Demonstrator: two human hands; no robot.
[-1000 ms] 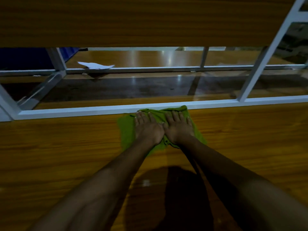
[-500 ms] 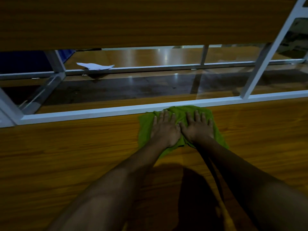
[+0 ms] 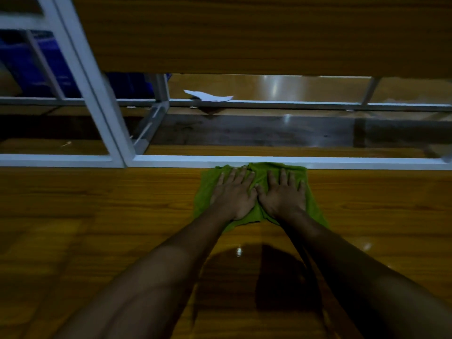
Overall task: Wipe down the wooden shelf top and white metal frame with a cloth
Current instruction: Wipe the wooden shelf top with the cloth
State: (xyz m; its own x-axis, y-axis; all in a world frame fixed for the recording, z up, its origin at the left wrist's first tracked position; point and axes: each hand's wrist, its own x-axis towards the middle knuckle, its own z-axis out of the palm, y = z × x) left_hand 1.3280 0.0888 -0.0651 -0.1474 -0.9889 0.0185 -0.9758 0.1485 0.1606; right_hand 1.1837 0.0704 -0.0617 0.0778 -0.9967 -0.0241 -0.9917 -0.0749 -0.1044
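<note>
A green cloth (image 3: 206, 189) lies flat on the wooden shelf top (image 3: 97, 216), its far edge against the white metal frame rail (image 3: 171, 161). My left hand (image 3: 234, 194) and my right hand (image 3: 283, 194) press down on the cloth side by side, fingers straight and pointing at the rail. The thumbs meet in the middle. Both forearms stretch out from the bottom of the view.
A white frame upright (image 3: 90, 89) slants up at the left. A wooden board (image 3: 244, 33) spans the top. Beyond the rail lie lower shelves, a white scrap of paper (image 3: 208, 96) on a far rail, and a blue object (image 3: 36, 67) at the far left.
Both hands have slid the cloth to the right along the rail. The view has shifted with them, so the left upright now shows and the right upright is out of sight.
</note>
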